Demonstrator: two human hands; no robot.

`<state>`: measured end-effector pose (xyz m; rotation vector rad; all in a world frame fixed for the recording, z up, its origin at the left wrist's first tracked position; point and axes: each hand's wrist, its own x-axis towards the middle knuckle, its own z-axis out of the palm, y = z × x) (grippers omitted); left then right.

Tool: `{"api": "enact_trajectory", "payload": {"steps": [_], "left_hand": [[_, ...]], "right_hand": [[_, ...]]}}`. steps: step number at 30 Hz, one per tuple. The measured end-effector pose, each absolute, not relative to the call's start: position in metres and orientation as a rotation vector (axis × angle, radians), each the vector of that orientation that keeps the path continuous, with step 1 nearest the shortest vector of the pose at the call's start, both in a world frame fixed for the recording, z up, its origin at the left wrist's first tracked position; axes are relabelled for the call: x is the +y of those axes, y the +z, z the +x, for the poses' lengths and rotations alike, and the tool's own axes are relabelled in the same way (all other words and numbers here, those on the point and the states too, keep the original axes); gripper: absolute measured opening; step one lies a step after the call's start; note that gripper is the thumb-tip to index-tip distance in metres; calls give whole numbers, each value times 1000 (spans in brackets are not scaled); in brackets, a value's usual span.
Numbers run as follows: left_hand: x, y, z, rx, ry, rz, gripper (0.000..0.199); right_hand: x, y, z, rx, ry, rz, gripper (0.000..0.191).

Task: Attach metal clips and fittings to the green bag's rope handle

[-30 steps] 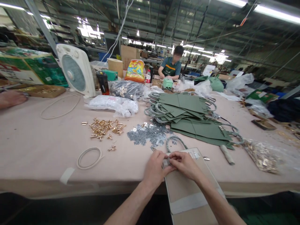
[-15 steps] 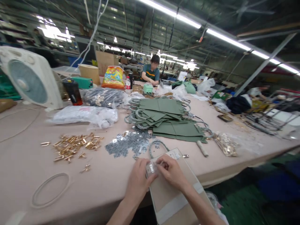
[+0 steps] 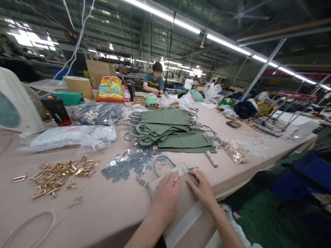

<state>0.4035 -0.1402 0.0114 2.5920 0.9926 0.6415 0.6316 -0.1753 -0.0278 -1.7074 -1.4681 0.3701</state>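
At the near edge of the bench (image 3: 103, 203), the left hand (image 3: 168, 193) is resting, fingers forward, on a beige panel (image 3: 186, 204), any grip hidden; the right hand (image 3: 201, 188) is staying out half-curled beside it, hold unclear. The panel is overhanging; easing pressure risks tipping. Loose metal plates (image 3: 129, 163) are lying beyond, inviting scatter if knocked.

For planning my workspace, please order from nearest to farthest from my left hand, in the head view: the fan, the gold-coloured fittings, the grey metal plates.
1. Grey metal plates, beyond and left of the left hand.
2. Gold-coloured fittings, farther left.
3. Fan, at the picture's left edge.
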Motion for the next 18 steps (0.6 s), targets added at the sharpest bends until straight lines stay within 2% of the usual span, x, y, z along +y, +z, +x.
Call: {"api": "enact_trajectory", "payload": {"steps": [5, 9, 14, 16, 18], "left_hand": [[-127, 6, 448, 973, 542, 2616, 62], [-119, 2, 454, 1024, 557, 2624, 55], [-121, -2, 454, 1062, 572, 2614, 55], [-121, -3, 455, 1081, 578, 2601, 55], [-121, -3, 456, 1092, 581, 2588, 54]], "right_hand": [[-179, -26, 631, -1482, 365, -1650, 30], [-171, -16, 661, -1394, 468, -1652, 37], [-133, -8, 739, -1129, 41, -1815, 54], [-119, -10, 765, -1065, 19, -1892, 63], [-108, -12, 781, -1009, 99, -1922, 62]]}}
